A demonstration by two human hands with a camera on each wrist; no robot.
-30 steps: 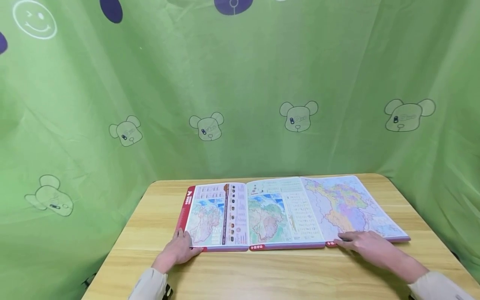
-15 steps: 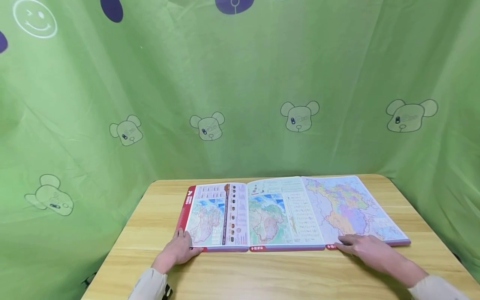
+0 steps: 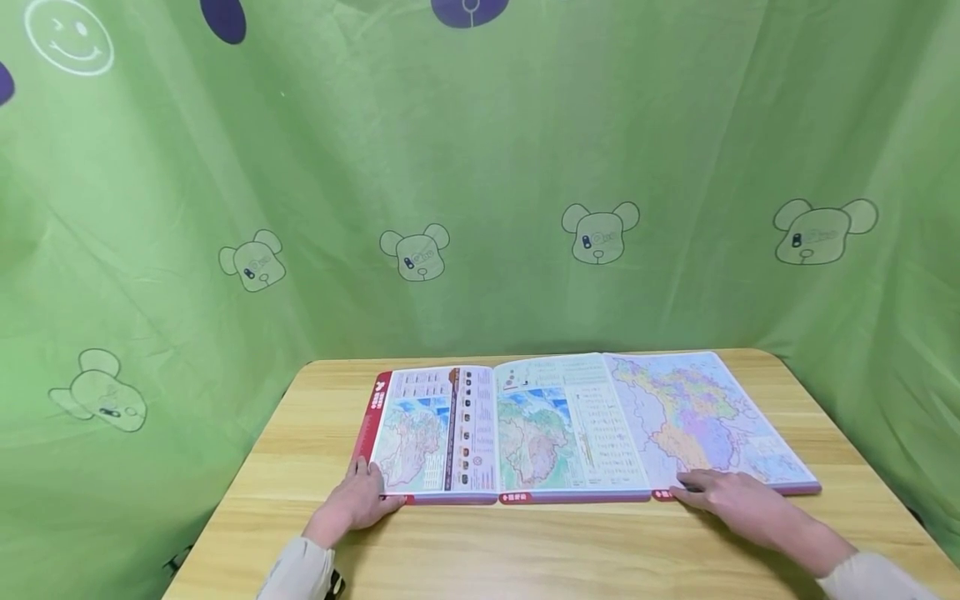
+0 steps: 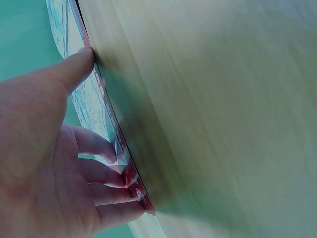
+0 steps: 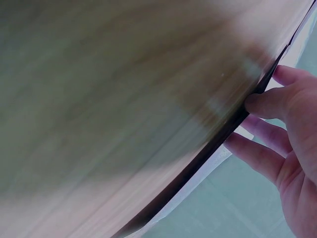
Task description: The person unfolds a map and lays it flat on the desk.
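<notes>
Three map books lie edge to edge across the wooden table in the head view: the left book with a red strip down its left side, the middle book and the right book. My left hand rests at the left book's near-left corner, fingers over the red strip and thumb at the near edge. My right hand touches the right book's near edge, with its thumb against the side and fingers on top. Both wrist views show the fingers spread along the book edges, fairly straight.
The wooden table stands against a green curtain printed with bear heads, which encloses the back and sides. Bare tabletop shows in front of the books and at both ends of the row.
Within the last second my right hand has shifted slightly down at the right book's near edge. My left hand and the books stay practically in place.
</notes>
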